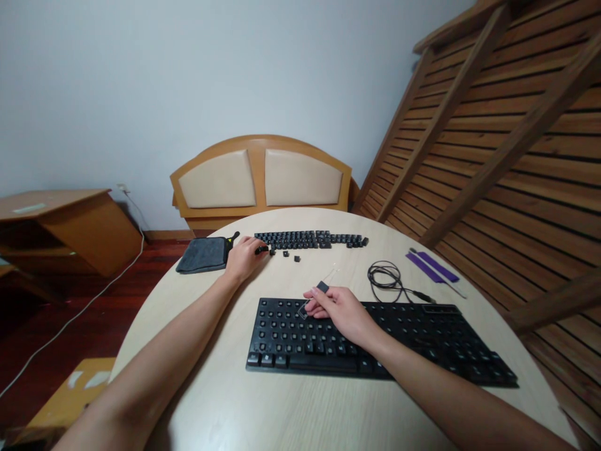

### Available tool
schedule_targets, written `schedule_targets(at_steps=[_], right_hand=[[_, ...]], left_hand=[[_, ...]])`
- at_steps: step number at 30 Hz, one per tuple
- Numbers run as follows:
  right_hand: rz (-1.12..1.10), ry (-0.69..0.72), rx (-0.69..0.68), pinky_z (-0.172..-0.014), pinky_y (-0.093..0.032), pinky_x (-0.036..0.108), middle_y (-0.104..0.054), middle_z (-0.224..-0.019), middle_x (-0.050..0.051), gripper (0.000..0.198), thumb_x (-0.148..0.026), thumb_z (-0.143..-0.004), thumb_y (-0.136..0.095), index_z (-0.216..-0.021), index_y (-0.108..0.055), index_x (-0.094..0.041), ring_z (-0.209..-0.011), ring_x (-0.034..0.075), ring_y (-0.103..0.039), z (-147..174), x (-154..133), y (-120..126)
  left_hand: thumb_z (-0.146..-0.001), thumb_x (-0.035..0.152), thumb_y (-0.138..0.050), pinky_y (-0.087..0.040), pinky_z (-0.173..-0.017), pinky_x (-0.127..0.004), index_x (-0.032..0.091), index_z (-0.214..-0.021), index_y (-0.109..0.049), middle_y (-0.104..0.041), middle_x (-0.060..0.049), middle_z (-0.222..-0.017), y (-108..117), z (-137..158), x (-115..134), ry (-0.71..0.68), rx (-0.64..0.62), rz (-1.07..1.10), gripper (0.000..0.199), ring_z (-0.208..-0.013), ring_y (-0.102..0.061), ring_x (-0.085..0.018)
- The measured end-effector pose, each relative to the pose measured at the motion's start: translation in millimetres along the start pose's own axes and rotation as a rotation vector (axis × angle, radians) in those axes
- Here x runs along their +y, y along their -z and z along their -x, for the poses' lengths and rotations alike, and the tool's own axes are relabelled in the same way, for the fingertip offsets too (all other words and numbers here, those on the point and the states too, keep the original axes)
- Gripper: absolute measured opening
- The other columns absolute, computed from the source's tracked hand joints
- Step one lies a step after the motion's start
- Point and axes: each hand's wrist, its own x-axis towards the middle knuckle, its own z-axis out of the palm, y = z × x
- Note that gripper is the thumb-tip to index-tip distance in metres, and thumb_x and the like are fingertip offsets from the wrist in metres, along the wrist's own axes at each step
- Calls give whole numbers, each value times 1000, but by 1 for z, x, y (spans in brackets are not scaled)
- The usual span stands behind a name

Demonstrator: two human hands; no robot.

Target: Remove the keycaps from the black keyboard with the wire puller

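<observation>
Pale round wooden table [235, 401], black partly stripped keyboard [323, 361] across its near half.
From my remote feed: right hand [346, 311] clamped round dark-handled wire puller [322, 287] over the keyboard; left hand [243, 258] at loose black keycaps [287, 240], grip unclear to me.

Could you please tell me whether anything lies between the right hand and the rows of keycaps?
Yes: at least two loose keycaps lie just in front of the rows of keycaps, on the side facing the right hand, whose tool also points that way.
</observation>
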Motion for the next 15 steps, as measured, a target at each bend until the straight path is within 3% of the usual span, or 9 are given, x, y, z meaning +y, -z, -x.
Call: schedule_targets(at_steps=[5,15], right_hand=[[-7,7,-10,-67,-56,24,-74,-85,11,43,-52,-87,-61,-82,-72,-10,-74,14,-71,-1,1,1],[0,15,-13,-66,-56,23,-74,-83,10,45,-53,-87,-60,-87,-72,-10,-72,14,-70,0,1,1]], left_hand=[[-84,28,-65,-52,-81,-33,23,-94,-71,-73,-6,-97,-4,-1,-6,-22,-14,-10,12,-106,-56,-27],[-84,28,-65,-50,-91,-38,23,-93,-73,-73,-6,-102,-9,-3,-8,-53,-30,-38,14,-107,-55,-29]])
